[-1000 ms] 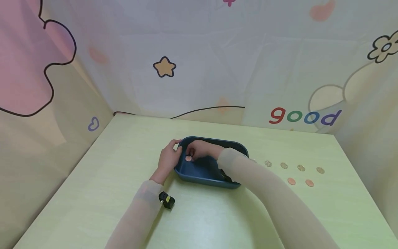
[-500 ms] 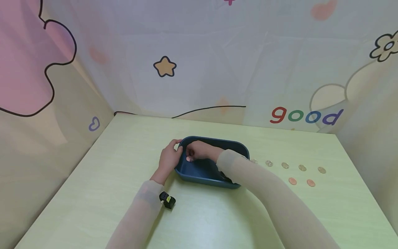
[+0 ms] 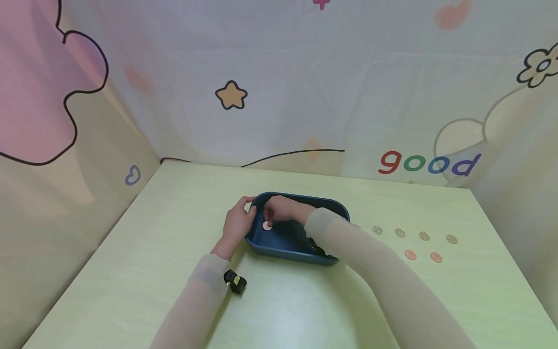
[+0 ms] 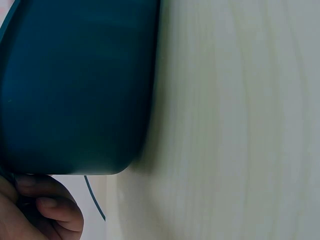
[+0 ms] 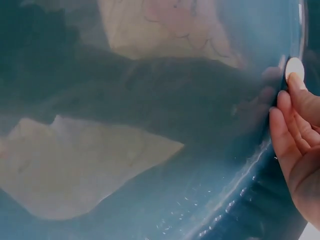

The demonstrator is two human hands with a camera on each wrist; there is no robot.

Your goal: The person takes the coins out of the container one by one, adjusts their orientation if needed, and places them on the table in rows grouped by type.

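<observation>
A dark blue rectangular basin [image 3: 291,253] stands on the table, with water in it that mirrors the surroundings in the right wrist view. At its left end, my left hand [image 3: 238,223] grips the rim, thumb at the edge and fingers outside. In the left wrist view, this hand's curled fingers [image 4: 62,210] show below the basin's wall [image 4: 75,95]. My right hand [image 3: 283,208] reaches into the basin near that same end and pinches a copper-coloured coin [image 3: 267,226]. The coin's pale face [image 5: 295,68] shows beyond the thumb in the right wrist view.
Right of the basin, several silver-coloured coins [image 3: 400,232] lie in a row. Two copper-coloured coins [image 3: 410,254] lie in front of them. A small black device [image 3: 235,282] sits at the left wrist. Printed cloth [image 3: 279,116] hangs behind the table.
The coin at my right fingertips has shifted slightly right and nearer, and its face shows more than half a second ago. My left hand stays on the rim.
</observation>
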